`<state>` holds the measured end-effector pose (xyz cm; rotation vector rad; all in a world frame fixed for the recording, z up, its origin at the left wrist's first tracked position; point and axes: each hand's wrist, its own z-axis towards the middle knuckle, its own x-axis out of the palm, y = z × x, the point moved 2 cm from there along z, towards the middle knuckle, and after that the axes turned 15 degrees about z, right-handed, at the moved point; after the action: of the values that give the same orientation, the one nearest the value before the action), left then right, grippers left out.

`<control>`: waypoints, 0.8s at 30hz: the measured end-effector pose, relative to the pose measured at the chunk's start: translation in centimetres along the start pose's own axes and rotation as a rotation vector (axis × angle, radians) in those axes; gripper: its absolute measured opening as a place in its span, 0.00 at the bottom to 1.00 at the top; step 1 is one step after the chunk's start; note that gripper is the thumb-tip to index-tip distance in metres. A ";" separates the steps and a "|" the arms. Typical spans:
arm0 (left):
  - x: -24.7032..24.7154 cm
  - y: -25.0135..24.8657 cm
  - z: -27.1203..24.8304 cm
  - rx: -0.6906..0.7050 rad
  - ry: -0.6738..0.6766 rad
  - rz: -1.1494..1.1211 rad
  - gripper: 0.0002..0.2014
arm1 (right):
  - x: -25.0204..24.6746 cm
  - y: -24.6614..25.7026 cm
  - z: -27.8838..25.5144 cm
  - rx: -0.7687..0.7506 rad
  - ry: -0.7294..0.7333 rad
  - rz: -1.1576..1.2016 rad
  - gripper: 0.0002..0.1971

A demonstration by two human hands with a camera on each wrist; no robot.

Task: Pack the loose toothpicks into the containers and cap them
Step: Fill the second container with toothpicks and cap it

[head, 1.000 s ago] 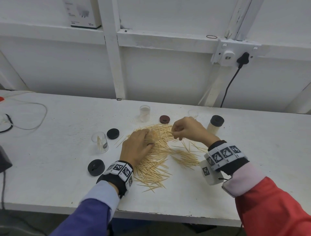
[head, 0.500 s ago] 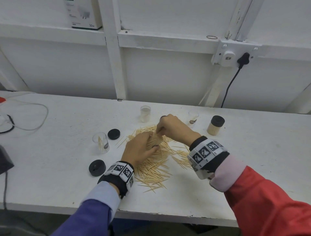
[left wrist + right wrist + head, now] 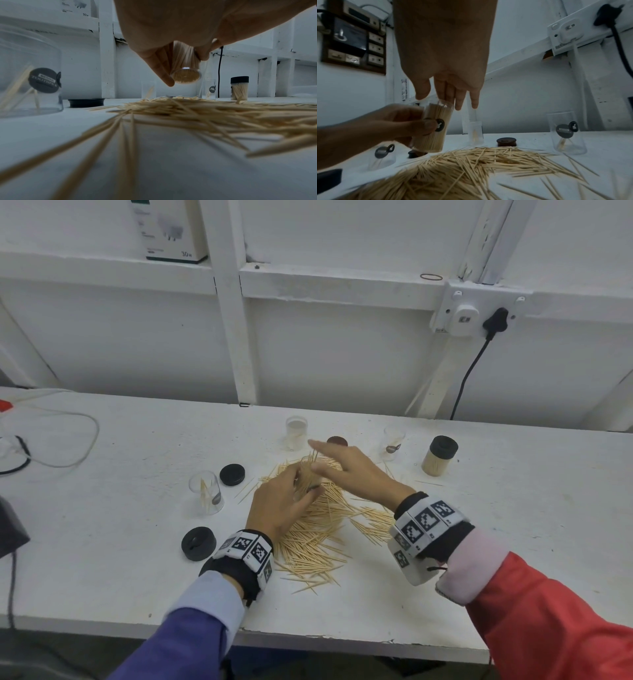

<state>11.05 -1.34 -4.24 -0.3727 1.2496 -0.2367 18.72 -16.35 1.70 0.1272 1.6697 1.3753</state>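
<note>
While the left hand (image 3: 281, 505) curls its fingers and thumb around a clear jar (image 3: 433, 129) packed full of toothpicks, it holds that jar tilted just above the loose toothpick pile (image 3: 322, 529) in the middle of the counter (image 3: 102, 570). The right hand (image 3: 349, 470) is spread flat over the jar's open mouth, fingers straight and close together, their tips at the ends of the toothpicks that stick out; it grips nothing.

Toward the counter's back edge stand an open jar (image 3: 296, 433) holding only a few toothpicks, a brown cap (image 3: 337, 442) just right of it, another nearly empty open jar (image 3: 394, 442), and farther right a full jar (image 3: 438, 457) already wearing its black cap. Left of the pile stands a third open jar (image 3: 206, 492) with a few toothpicks leaning inside, a black cap (image 3: 232, 474) just beside it toward the back, and a second black cap (image 3: 198, 543) nearer the front edge, close to the left wrist. Stray toothpicks lie scattered on the right of the pile.

A white cable (image 3: 68, 440) loops near the counter's left end. On the wall behind, a black plug (image 3: 495, 320) sits in a white socket, and a white box (image 3: 171, 231) stands on the ledge.
</note>
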 end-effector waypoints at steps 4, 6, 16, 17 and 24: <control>-0.2 -0.1 0.0 -0.008 -0.017 -0.011 0.22 | 0.6 -0.6 -0.6 -0.040 0.072 -0.013 0.28; -0.2 -0.1 0.0 -0.006 -0.024 -0.007 0.21 | 0.3 -0.5 -0.8 -0.066 -0.007 0.010 0.29; 0.0 0.1 0.1 -0.003 -0.023 -0.017 0.22 | -0.4 -1.4 -1.0 -0.094 -0.056 -0.081 0.21; 0.0 0.1 0.1 0.000 -0.023 -0.014 0.22 | -0.3 -1.4 -1.1 -0.082 -0.020 -0.088 0.21; -0.2 -0.1 0.0 0.007 -0.030 -0.015 0.17 | -1.1 -1.6 -1.2 -0.054 -0.032 0.064 0.20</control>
<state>10.99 -1.39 -4.02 -0.3785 1.2161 -0.2479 19.17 -18.45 0.99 0.1724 1.6126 1.4576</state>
